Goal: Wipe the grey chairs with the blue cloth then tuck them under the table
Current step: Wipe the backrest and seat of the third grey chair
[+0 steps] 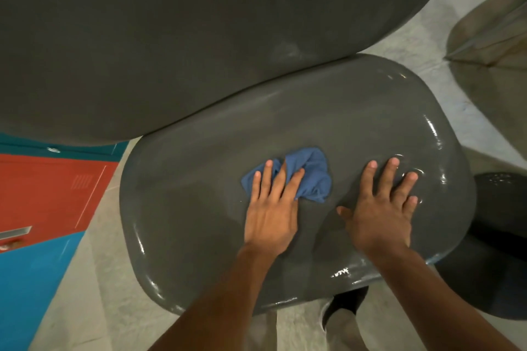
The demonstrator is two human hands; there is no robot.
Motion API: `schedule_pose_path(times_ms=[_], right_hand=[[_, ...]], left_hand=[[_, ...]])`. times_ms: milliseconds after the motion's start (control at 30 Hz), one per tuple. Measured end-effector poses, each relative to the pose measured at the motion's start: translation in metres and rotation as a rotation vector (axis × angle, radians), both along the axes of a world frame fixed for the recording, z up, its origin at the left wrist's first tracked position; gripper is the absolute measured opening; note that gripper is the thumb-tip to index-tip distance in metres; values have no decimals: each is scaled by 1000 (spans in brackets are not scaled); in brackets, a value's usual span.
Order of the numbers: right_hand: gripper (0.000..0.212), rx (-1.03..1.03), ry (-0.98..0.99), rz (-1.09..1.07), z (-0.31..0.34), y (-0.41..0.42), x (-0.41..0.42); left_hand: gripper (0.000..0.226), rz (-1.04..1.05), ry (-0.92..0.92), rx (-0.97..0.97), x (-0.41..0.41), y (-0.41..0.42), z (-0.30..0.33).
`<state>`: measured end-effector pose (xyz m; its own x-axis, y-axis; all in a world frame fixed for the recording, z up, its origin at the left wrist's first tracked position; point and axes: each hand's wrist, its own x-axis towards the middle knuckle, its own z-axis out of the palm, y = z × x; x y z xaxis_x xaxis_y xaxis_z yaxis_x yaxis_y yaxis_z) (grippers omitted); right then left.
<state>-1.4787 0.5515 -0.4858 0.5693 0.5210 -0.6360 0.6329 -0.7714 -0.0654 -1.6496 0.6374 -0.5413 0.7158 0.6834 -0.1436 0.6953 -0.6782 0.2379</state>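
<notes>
A glossy grey chair seat [199, 222] fills the middle of the head view, its far edge just under the rim of the big dark grey table [199, 37]. A crumpled blue cloth [310, 177] lies on the seat a little left of centre. My left hand [272, 208] presses flat on the cloth's near left part, fingers straight and spread over it. My right hand [382, 208] rests flat on the bare seat to the right of the cloth, fingers spread.
Red and teal lockers [42, 194] stand at the left. A second dark chair [496, 251] sits at the right edge. A beige object [490, 37] is at the upper right. My leg and shoe [342, 313] show below the seat on the pale floor.
</notes>
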Motion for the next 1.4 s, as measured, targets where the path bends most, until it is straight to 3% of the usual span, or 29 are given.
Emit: schedule_pose_path(times_ms=[167, 333, 433, 667, 833, 1033, 1200, 1400], right_hand=[[112, -32, 34, 17, 5, 3, 2], [113, -47, 44, 14, 6, 4, 2], [114, -56, 46, 16, 6, 5, 2], [120, -83, 53, 26, 9, 7, 3], [133, -104, 52, 34, 9, 8, 4], [134, -114, 17, 33, 6, 12, 0], [134, -128, 21, 18, 3, 14, -1], [133, -124, 50, 27, 7, 13, 1]], left_hand=[[61, -143, 42, 86, -66, 20, -2], [54, 107, 19, 70, -41, 27, -1], [55, 154, 35, 85, -28, 22, -3], [53, 119, 38, 74, -34, 21, -2], [53, -24, 36, 60, -48, 37, -5], [59, 294, 52, 52, 25, 62, -7], [58, 81, 6, 38, 65, 46, -6], [58, -175, 32, 39, 21, 15, -4]])
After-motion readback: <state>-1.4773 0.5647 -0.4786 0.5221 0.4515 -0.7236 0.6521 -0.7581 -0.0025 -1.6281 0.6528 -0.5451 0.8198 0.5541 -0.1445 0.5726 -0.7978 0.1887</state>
